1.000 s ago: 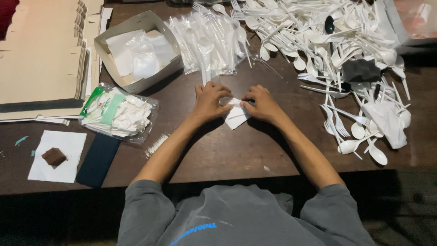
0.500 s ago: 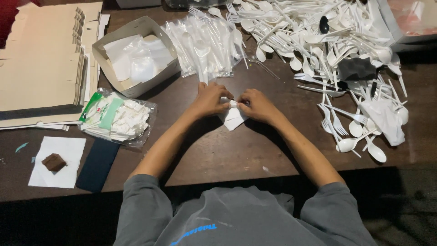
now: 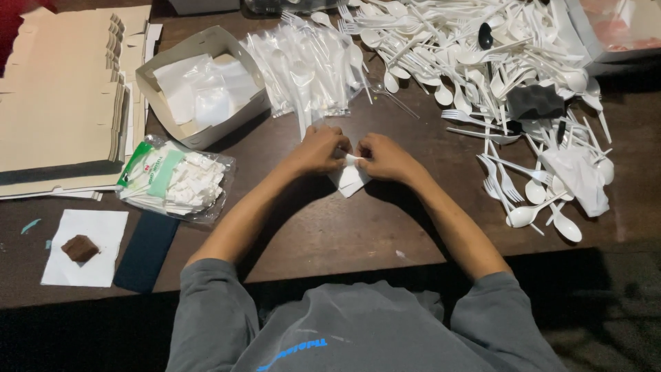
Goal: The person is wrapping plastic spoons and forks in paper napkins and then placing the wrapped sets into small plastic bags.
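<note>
- The napkin lies on the table between your hands.
- Left hand and right hand both pinch its top edge; keep the fold tight.
- Wrapped cutlery sits just beyond.

White paper napkin on a dark brown wooden table. White plastic spoons and forks, tan flattened cardboard boxes, a brown cake piece on white paper, grey sleeves.
</note>
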